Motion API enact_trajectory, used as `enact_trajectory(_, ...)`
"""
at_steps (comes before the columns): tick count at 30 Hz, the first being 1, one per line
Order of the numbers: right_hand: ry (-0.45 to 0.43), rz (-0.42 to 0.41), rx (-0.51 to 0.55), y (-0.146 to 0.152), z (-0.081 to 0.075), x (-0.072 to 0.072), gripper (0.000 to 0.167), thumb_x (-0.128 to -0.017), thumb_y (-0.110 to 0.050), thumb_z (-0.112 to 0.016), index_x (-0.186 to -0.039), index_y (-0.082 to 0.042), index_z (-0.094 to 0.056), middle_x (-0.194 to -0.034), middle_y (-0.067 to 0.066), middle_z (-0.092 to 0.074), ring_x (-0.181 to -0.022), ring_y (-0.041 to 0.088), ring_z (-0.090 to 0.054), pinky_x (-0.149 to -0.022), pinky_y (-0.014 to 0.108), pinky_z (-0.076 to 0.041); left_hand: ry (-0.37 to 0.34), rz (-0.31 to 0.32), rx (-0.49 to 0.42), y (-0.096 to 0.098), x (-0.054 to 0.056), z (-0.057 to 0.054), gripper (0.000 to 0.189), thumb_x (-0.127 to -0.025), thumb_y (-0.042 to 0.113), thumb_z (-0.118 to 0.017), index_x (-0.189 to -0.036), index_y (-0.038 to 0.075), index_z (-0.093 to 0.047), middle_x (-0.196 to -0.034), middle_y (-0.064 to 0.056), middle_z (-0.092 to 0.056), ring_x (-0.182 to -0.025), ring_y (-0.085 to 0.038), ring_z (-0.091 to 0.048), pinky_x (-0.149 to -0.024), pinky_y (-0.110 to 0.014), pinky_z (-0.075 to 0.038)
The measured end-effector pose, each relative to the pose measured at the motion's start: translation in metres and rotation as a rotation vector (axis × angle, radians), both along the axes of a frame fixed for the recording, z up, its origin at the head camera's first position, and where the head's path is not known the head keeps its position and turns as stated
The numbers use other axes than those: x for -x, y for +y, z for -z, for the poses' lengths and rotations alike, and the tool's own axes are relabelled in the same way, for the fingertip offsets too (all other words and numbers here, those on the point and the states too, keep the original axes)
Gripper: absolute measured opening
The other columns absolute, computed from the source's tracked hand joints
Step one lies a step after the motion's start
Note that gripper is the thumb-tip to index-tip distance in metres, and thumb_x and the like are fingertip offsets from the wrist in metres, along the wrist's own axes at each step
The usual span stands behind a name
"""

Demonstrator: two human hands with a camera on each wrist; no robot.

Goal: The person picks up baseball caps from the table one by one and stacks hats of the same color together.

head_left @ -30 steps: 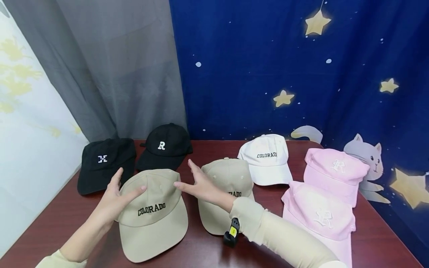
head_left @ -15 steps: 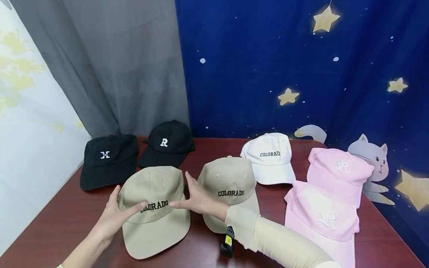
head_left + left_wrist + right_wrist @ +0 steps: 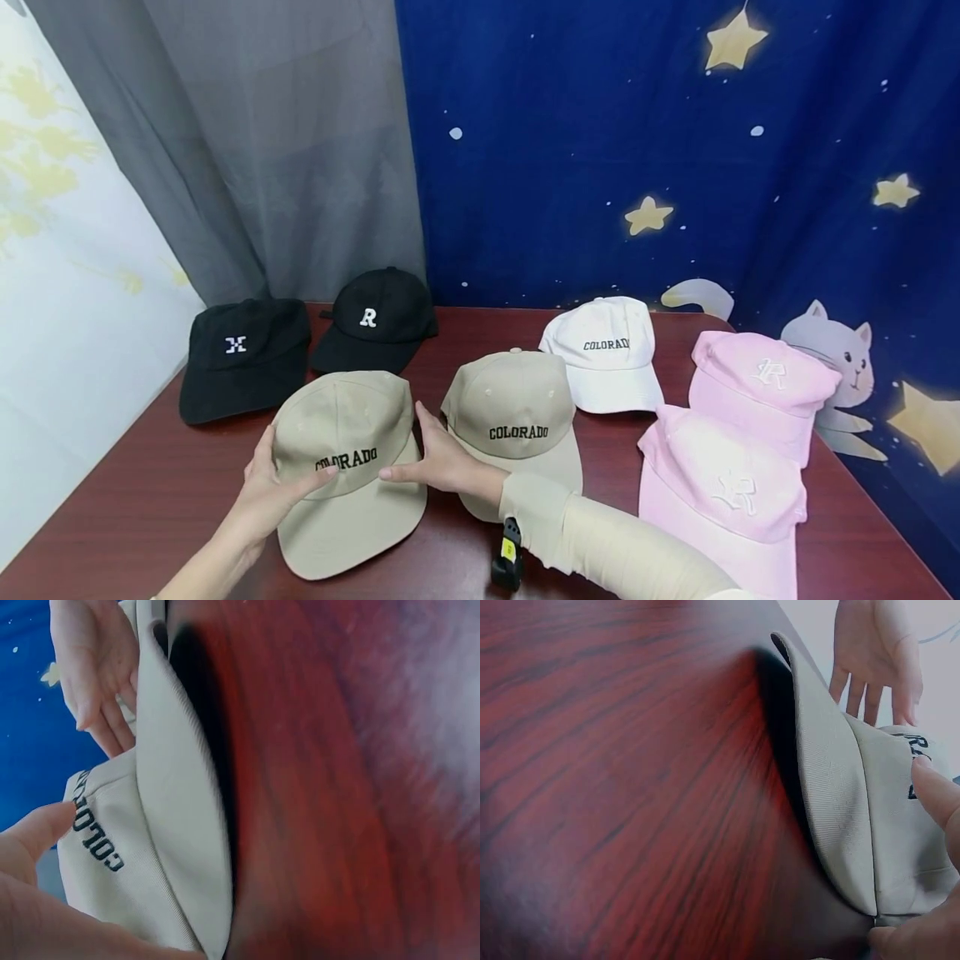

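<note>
On the table's near side lies a beige baseball cap (image 3: 341,417) lettered COLORADO, brim toward me. My left hand (image 3: 266,492) rests at its left side, thumb laid across the front below the first letters. At the right side is my right hand (image 3: 446,462), thumb pointing at the lettering's lower end and fingers spread upright beside the crown. Neither hand's fingers are curled. In the left wrist view the cap's brim (image 3: 180,802) rises off the table at its edge. A second beige COLORADO cap (image 3: 517,400) stands right beside it, partly behind my right wrist.
Two black caps, one with an X-like mark (image 3: 243,358) and one with an R (image 3: 378,321), sit at the back left. A white cap (image 3: 603,354) is behind the second beige one. Two pink caps, one farther back (image 3: 761,375) and one nearer (image 3: 720,475), overlap at right.
Both hands have come down along the sides of the left beige cap, thumbs now lower on its front. The view has shifted slightly; the caps stay in place.
</note>
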State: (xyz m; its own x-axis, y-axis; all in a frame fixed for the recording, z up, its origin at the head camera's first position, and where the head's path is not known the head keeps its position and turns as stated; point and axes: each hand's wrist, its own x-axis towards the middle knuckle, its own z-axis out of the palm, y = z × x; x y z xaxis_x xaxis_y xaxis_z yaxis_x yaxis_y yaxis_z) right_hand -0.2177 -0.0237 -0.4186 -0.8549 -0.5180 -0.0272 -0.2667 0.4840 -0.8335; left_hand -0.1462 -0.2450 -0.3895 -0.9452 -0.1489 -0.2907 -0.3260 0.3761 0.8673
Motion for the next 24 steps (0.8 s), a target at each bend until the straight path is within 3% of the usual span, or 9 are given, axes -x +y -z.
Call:
enact_trajectory(10, 0.008, -0.023, 0.054, -0.004, 0.001, -0.003, 0.098, -0.073, -0.029, -0.076, -0.144, 0.002, -0.015, -0.146, 0.018, -0.023, -0.134, 0.025, -0.021, -0.106, 0.037, -0.021, -0.015, -0.053, 0.008, -0.001, -0.006, 0.010, 0.121, -0.076, 0.033, -0.074, -0.140, 0.010, 0.026, -0.140, -0.027, 0.031, -0.129, -0.043, 0.023, -0.100, -0.063, -0.004)
enact_trajectory(14, 0.027, -0.033, 0.054, -0.005, 0.002, -0.004, 0.095, -0.074, -0.029, -0.075, -0.144, 0.001, -0.019, -0.145, 0.017, -0.025, -0.133, 0.024, -0.023, -0.106, 0.035, -0.022, -0.005, -0.044, 0.015, 0.000, -0.007, 0.011, 0.120, -0.076, 0.031, -0.075, -0.142, 0.013, 0.024, -0.141, -0.028, 0.027, -0.129, -0.044, 0.021, -0.099, -0.064, -0.005)
enact_trajectory(20, 0.044, -0.025, 0.074, -0.006, 0.003, -0.006, 0.088, -0.075, -0.029, -0.075, -0.143, -0.001, -0.026, -0.146, 0.016, -0.024, -0.134, 0.023, -0.022, -0.106, 0.034, -0.022, 0.002, -0.040, 0.001, 0.006, -0.006, 0.011, 0.114, -0.079, 0.028, -0.072, -0.142, 0.004, 0.020, -0.143, -0.030, 0.019, -0.130, -0.046, 0.012, -0.101, -0.061, -0.010)
enact_trajectory(24, 0.041, 0.004, 0.096, -0.007, 0.004, -0.007, 0.082, -0.078, -0.030, -0.072, -0.142, -0.002, -0.028, -0.145, 0.016, -0.026, -0.133, 0.024, -0.024, -0.105, 0.035, -0.023, 0.026, -0.057, -0.014, 0.009, -0.005, 0.011, 0.112, -0.080, 0.026, -0.072, -0.142, 0.003, 0.018, -0.143, -0.029, 0.017, -0.130, -0.047, 0.007, -0.101, -0.060, -0.012)
